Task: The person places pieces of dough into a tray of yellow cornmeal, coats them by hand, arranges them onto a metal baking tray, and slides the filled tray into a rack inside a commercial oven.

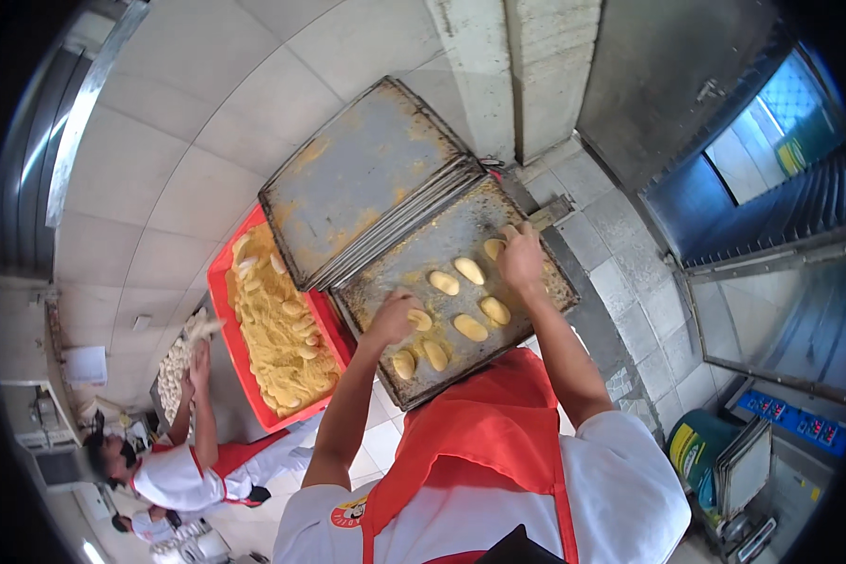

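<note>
A worn metal baking tray (536,282) lies in front of me, with several pale, oval dough rolls (470,327) set on it. My left hand (392,318) is on the tray's left part, its fingers curled at the edge of a dough roll (421,321). Over on the right, my right hand (522,258) pinches another dough roll (494,248) near the tray's far side. The fingertips of both hands are partly hidden. Yellow crumbs dust the tray surface around the rolls.
Stacked baking trays (371,169) rest at the far left of my tray. A red tub (324,324) beside them holds yellow crumbs and more dough pieces. A co-worker (183,461) handles dough at a table on the left. Metal doors (771,310) stand at right.
</note>
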Demonstrator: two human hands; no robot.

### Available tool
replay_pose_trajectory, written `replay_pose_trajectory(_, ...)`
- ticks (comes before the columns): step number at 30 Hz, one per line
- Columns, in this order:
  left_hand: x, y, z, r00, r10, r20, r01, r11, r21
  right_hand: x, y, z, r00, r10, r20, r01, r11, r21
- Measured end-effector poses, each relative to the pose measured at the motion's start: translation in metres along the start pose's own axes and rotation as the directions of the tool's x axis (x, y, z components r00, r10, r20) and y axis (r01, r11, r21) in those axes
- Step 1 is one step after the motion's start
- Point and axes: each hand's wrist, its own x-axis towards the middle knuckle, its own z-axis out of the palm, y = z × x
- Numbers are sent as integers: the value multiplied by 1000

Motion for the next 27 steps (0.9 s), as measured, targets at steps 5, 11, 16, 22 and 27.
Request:
replay_pose_trajectory(5, -12, -33, 26, 985, 161, -63, -170, 973, -160, -35, -73, -4, 946, -182, 268, 87, 940, 330)
replay_pose_trajectory(11, -58, -34, -18, 962, 198, -189, -215, 974, -72, -89, -106, 75, 770, -430, 472, 246, 882, 402)
replay_pose_trajectory(16, -85, -73, 10, 939, 221, -264, -242, 969, -51, -101, -123, 83, 809, -341, 479, 306, 940, 153)
replay_pose_trajectory(22, -182, -157, -42, 878, -124, -463, 112, 992, -54, -118, -262, 122, 816, -472, 334, 336, 857, 391)
replay_pose_trajectory(27, -217, -264, -7, 818, -132, -559, -90, 931, -352, -136, -375, 254, 653, -653, 384, 445, 741, 503)
